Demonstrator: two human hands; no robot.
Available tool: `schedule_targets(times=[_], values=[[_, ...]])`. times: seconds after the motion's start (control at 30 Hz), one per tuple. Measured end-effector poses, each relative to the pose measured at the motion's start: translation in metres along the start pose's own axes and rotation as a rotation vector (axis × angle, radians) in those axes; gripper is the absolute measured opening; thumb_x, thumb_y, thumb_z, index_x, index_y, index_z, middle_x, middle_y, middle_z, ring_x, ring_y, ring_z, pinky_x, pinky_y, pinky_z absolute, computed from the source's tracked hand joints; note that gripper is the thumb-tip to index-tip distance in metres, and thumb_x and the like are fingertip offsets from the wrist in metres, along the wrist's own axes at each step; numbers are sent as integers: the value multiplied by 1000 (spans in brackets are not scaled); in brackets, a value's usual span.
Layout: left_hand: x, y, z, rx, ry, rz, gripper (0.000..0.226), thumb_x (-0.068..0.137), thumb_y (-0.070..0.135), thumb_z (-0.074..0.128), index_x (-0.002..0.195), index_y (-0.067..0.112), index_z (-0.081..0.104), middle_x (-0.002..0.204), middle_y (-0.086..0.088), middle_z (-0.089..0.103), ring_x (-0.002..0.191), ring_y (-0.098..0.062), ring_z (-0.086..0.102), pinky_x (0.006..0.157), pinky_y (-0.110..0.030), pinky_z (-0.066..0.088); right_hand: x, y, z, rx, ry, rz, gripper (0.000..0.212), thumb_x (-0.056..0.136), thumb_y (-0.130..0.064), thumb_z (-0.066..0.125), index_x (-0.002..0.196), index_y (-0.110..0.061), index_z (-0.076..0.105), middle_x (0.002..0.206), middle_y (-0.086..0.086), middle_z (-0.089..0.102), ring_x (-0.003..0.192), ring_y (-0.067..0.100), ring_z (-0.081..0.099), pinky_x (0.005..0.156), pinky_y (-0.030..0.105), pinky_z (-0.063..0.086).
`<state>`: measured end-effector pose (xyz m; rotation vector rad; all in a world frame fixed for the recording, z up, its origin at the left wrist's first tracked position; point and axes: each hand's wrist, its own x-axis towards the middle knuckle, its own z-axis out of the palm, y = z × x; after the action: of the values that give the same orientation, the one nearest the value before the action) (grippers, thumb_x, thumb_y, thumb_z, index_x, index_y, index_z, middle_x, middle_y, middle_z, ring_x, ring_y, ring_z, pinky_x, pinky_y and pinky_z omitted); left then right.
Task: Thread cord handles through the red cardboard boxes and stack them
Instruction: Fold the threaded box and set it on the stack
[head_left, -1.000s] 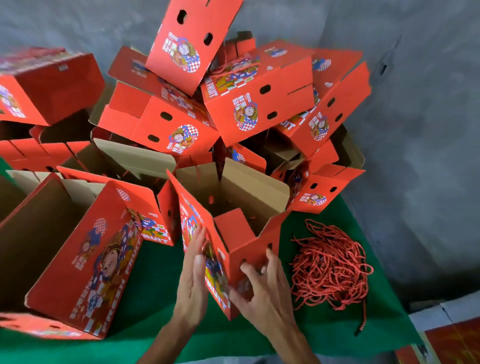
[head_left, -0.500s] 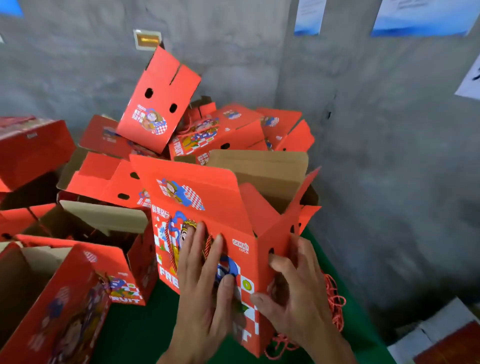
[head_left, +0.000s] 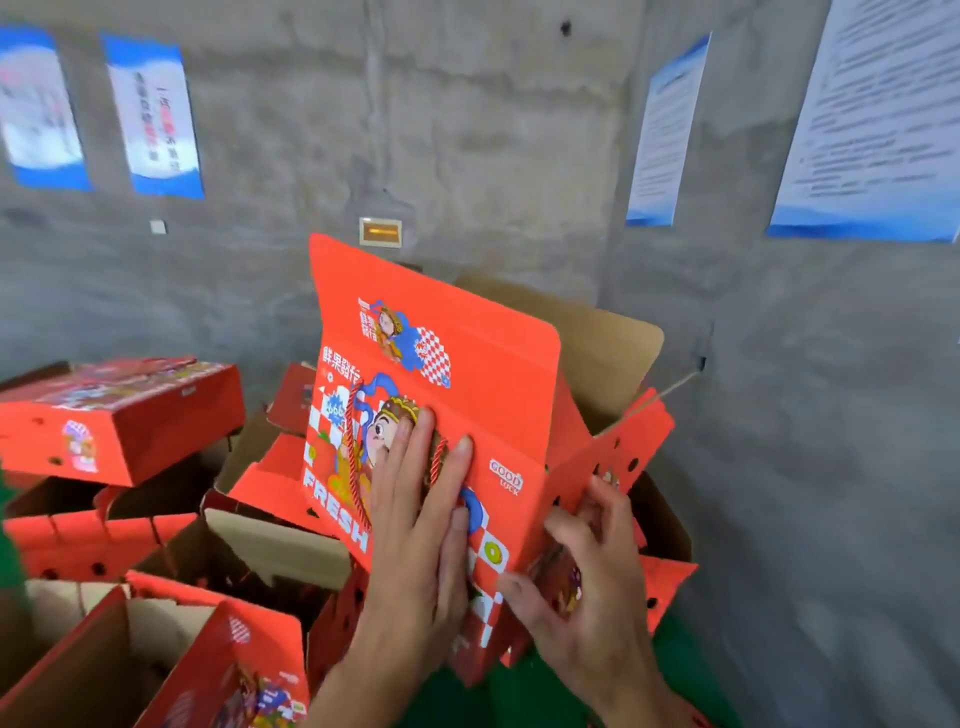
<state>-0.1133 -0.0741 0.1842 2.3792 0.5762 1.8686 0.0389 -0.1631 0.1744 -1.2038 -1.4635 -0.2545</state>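
Note:
I hold a red cardboard box (head_left: 488, 395) up in front of me, its brown flaps open at the top. My left hand (head_left: 421, 530) lies flat with straight fingers against its printed front face. A red cord handle (head_left: 358, 467) hangs down that face and passes under my left fingers. My right hand (head_left: 587, 587) grips the box's right side panel, thumb at the corner edge and fingers curled on the panel with the round holes.
Below and to the left lies a pile of more red boxes (head_left: 119, 415), some open with brown insides (head_left: 93, 670). A green table cover (head_left: 519, 696) shows under the held box. Grey concrete walls with posted notices (head_left: 156, 114) close off the back and right.
The box has been lifted from the table up toward the wall, and my view has tilted up with it. The loose cord pile has dropped out of sight.

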Motion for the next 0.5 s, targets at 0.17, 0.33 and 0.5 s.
schedule_targets(times=[0.17, 0.33, 0.5], values=[[26, -30, -37, -40, 66, -65, 50, 110, 14, 33, 160, 20, 33, 171, -8, 18, 158, -31, 16, 127, -47, 16, 36, -10, 56, 45, -26, -136, 42, 93, -62, 67, 124, -32, 66, 132, 7, 40, 94, 3, 53, 90, 22, 48], [46, -56, -70, -27, 54, -224, 49, 112, 41, 30, 161, 37, 27, 171, 7, 16, 159, -15, 9, 128, -33, 11, 68, -19, 119, 70, -53, -207, 41, 98, -50, 63, 136, -32, 62, 131, 10, 40, 87, 7, 50, 88, 29, 50], [73, -100, -94, 1, -8, -292, 62, 106, 56, 39, 162, 41, 18, 171, 14, 10, 158, -6, -1, 125, -39, 9, 105, -27, 170, 87, -83, -215, 46, 98, -40, 63, 142, -32, 58, 132, 6, 42, 92, 3, 50, 94, 31, 51]])
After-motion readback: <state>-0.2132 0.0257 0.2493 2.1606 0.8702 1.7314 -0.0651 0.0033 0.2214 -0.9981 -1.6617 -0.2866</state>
